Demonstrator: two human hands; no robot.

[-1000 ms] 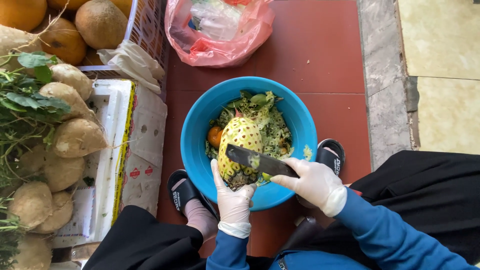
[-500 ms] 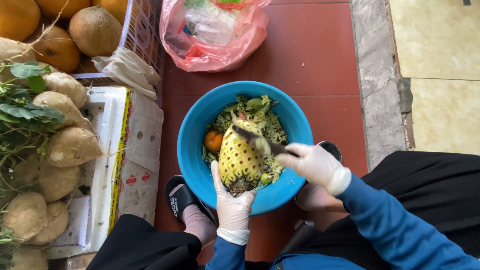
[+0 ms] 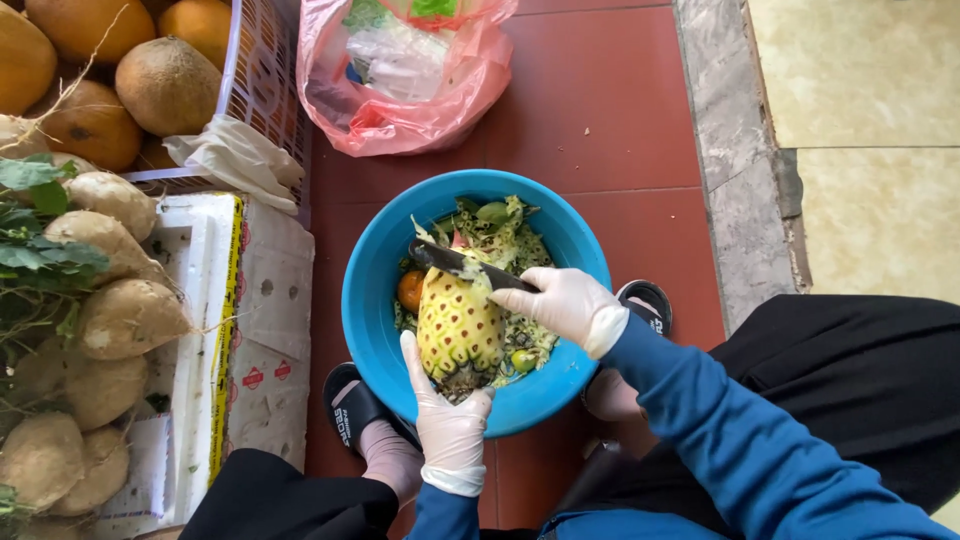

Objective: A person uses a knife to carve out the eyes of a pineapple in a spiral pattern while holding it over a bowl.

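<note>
Gripping a peeled pineapple (image 3: 458, 325) from below, at six o'clock, with left hand (image 3: 447, 420), gloved fingers closed round its base; held inside the blue basin (image 3: 372, 300) over the peelings, long axis running twelve to six. Clasping a dark knife (image 3: 462, 263) with right hand (image 3: 565, 300), fingers wrapped on the handle at three o'clock, blade lying across the top end toward ten o'clock.

Yellow pineapple (image 3: 458, 325) dotted with brown eyes, blue bowl (image 3: 372, 300), white gloves, dark knife (image 3: 462, 265), pink bag (image 3: 410, 80), red tiled floor (image 3: 600, 110), blue sleeves, tan tubers (image 3: 120, 320)
</note>
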